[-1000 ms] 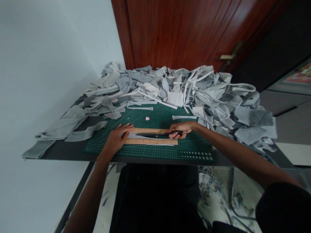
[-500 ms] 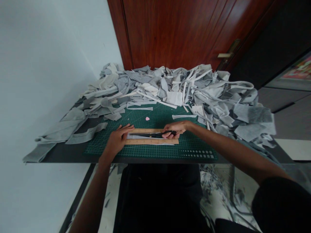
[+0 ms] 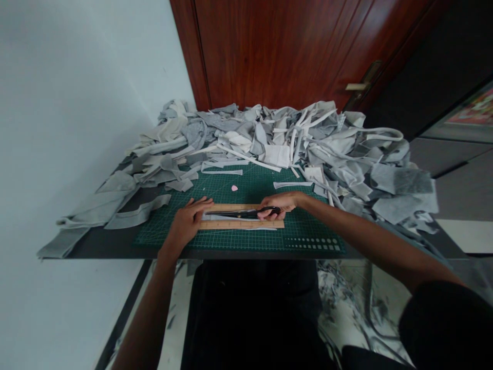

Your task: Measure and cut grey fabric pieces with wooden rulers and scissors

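Observation:
Two pale wooden rulers, an upper one and a lower one, lie parallel on a green cutting mat. A light grey fabric strip shows in the gap between them. My left hand presses down on their left ends with its fingers stretched out flat. My right hand is closed around the black handle of a pair of scissors. The blades point left along the strip, toward my left fingers; whether they are apart is hard to make out.
A large heap of grey and white fabric scraps covers the table's back and right side. More grey pieces lie at the left. A small pink piece rests on the mat. Behind the table stands a wooden door.
The scissors look slightly shifted in my right hand, with the handle still in its grip. My left hand keeps its place on the rulers.

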Demonstrator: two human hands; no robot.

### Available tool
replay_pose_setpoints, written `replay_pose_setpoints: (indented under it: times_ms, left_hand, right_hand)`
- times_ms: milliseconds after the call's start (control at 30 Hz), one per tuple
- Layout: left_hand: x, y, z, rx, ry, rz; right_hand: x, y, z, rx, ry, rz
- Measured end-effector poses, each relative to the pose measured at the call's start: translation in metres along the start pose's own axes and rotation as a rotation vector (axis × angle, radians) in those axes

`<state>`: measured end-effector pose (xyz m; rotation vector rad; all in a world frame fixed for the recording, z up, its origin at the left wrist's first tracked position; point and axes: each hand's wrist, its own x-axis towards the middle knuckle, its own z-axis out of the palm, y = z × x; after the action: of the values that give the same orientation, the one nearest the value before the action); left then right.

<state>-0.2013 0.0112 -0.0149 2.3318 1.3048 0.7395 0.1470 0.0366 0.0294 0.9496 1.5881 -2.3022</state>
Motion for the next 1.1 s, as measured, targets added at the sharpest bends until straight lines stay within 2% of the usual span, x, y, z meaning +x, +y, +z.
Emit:
replay_pose_setpoints:
  times_ms: [233, 467, 700, 1100]
  left_hand:
    - [-0.001, 0.001, 0.002, 0.011, 0.006, 0.017]
    - [-0.011, 0.0, -0.01, 0.124, 0.156, 0.076]
    - [-0.027, -0.027, -0.027, 0.117, -0.034, 0.063]
    - [-0.024, -0.031, -0.032, 0.042, -0.121, 0.046]
  right_hand:
    - [-0.001, 0.0, 0.003, -0.019, 0.017, 0.015]
    - [-0.002, -0.005, 0.003, 0.009, -0.014, 0.013]
    - [0.002, -0.008, 0.002, 0.013, 0.008, 0.035]
    - [0.018, -0.03, 0.012, -0.011, 0.029, 0.05]
